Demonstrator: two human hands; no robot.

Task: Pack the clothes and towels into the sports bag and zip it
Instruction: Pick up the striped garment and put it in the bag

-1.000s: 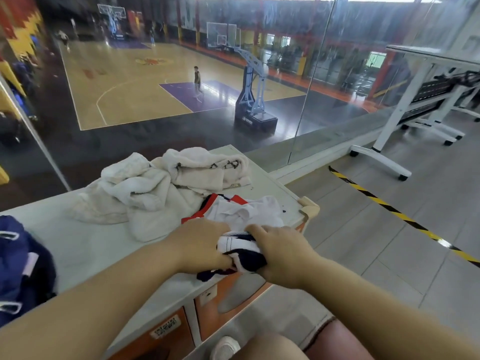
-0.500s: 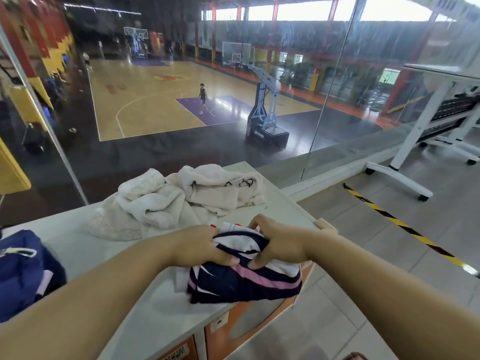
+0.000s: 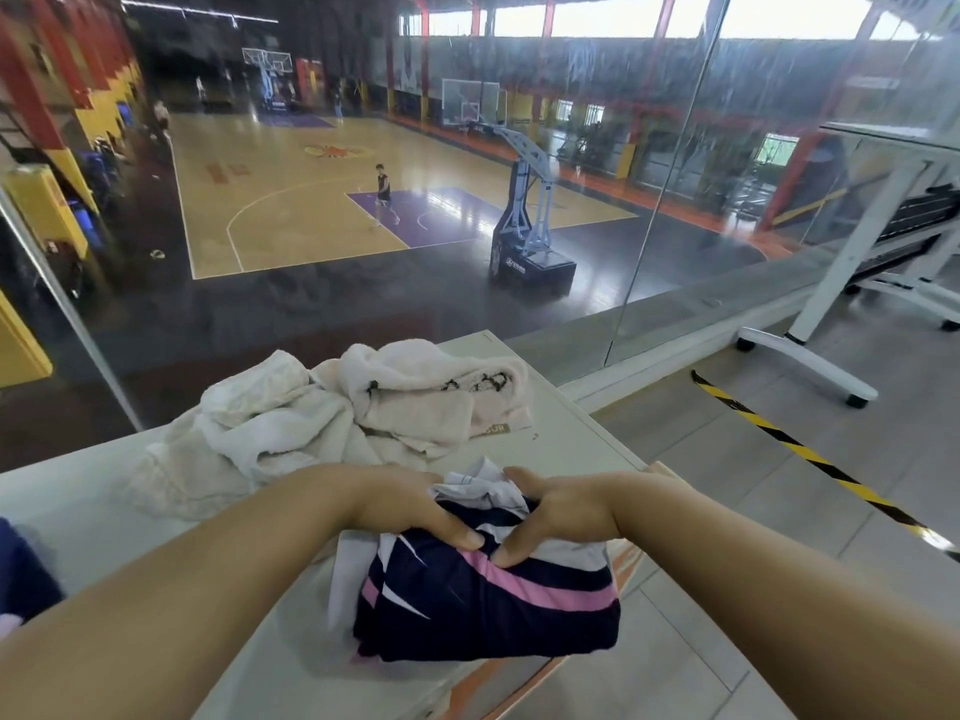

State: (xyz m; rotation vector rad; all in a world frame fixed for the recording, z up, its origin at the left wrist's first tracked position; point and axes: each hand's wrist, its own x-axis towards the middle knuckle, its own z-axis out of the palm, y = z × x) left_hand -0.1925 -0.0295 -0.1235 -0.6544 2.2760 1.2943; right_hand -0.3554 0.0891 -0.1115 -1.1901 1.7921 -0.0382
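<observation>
Two hands, close together, both clamped on one item.

1. Clothes (image 3: 493,610): a folded navy piece with pink and white stripes, with crumpled white fabric on top. Position: near right corner of the counter (image 3: 83,517), at its front edge. Whether it rests on the counter or is just lifted cannot be told.

2. Left hand (image 3: 410,506): fingers curled over the far side of the clothes, thumb pressed on the near face. Right hand (image 3: 566,511): mirrors it, thumb nearly touching the left thumb. Likely purpose: squeezing from both sides keeps the loose white layer and the folded navy layer together as one packet, so nothing unfolds in carrying.

3. Towels (image 3: 332,423): pale, heaped loosely behind the hands, toward the glass (image 3: 753,226). Neither hand touches them, though the left hand is just in front. Probably left for a later trip, being bulkier.

4. Bag (image 3: 21,569): only a dark blue sliver at the far left edge, well apart from the clothes. Opening and zip are out of view.

Status, as a judgement: packing is under way, with a load of clothes gathered and the towels and zipping outstanding. The next move calls for carrying the packet leftward across the counter without loosening the squeeze. The risk is slippery fabric sliding out from underneath.
</observation>
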